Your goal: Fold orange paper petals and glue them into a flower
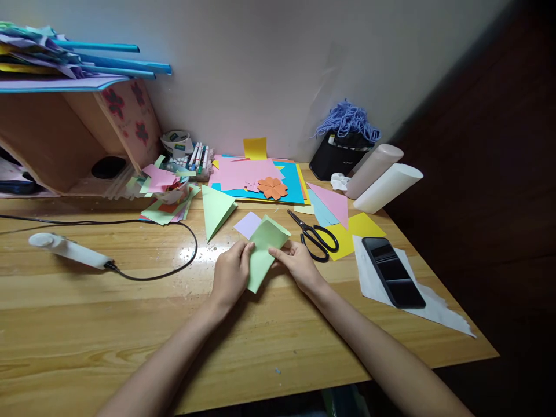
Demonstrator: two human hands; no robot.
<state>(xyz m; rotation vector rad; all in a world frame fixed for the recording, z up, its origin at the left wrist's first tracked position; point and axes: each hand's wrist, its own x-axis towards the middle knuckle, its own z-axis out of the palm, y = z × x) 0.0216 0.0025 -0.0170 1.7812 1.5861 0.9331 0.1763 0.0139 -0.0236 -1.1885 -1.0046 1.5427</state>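
A folded light green paper (262,255) is held between both hands above the wooden table (108,324). My left hand (231,271) pinches its left edge, thumb on top. On the right edge, my right hand (297,263) grips it with the thumb on the front face and the fingers partly hidden behind. A small lilac paper (248,225) lies just behind the green one. Black-handled scissors (317,234) rest to the right of it, blades pointing back left. Another folded green paper (216,209) stands farther back on the left.
An orange paper flower (273,188) lies on stacked coloured sheets (295,184). A phone (393,272) sits on white paper at right, near yellow sheets (343,240). At left are a white corded device (72,250), a scrap-filled cup (174,194) and a cardboard box (130,121).
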